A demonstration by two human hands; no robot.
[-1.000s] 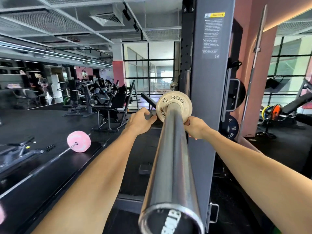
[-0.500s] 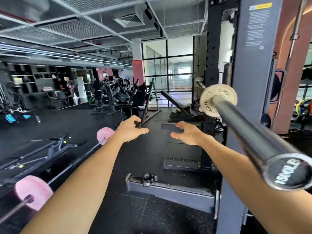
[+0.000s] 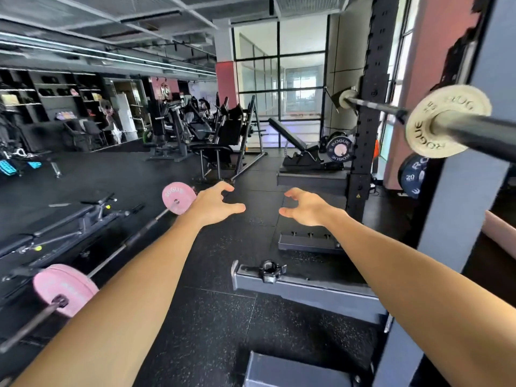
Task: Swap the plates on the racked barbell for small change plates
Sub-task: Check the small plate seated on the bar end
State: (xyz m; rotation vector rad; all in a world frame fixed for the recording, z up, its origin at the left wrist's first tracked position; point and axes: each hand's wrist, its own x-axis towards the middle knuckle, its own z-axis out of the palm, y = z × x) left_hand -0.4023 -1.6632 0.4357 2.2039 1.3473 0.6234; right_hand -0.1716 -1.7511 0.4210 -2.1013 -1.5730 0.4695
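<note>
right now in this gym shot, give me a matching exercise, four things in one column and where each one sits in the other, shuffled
Things:
1. small change plate
2. pink plates
3. bar collar
4. blue 20 plate

Places:
A. lying on the grey rack base beam
B. on the racked barbell, near end
C. on the bar lying on the floor, left
D. low at the right, past the grey upright

Pairs: 1-B, 2-C, 3-A, 4-D

Both the left hand and right hand hold nothing.
</note>
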